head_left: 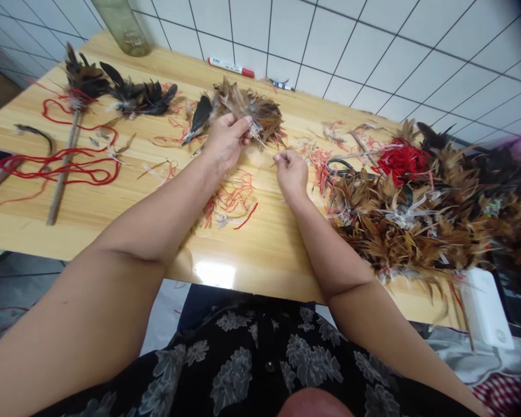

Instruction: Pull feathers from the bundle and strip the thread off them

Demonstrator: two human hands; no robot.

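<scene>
My left hand point(231, 139) is closed on the tied base of a bunch of brown feathers point(264, 113), which fans out away from me over the table. To its right, my right hand point(292, 172) is closed in a pinch, with a thin brown sliver at its fingertips, too small to name. A dark feather point(201, 116) lies just left of the bunch. Between my forearms, scraps of red thread point(234, 197) are scattered on the wooden table point(260, 255).
A large heap of brown feather bunches point(399, 226) covers the right side, topped by a red thread tangle point(402, 161). At left are a stick with feathers point(65, 168), looped red cord point(69, 165) and black feathers point(143, 98). A marker point(231, 67) lies by the tiled wall.
</scene>
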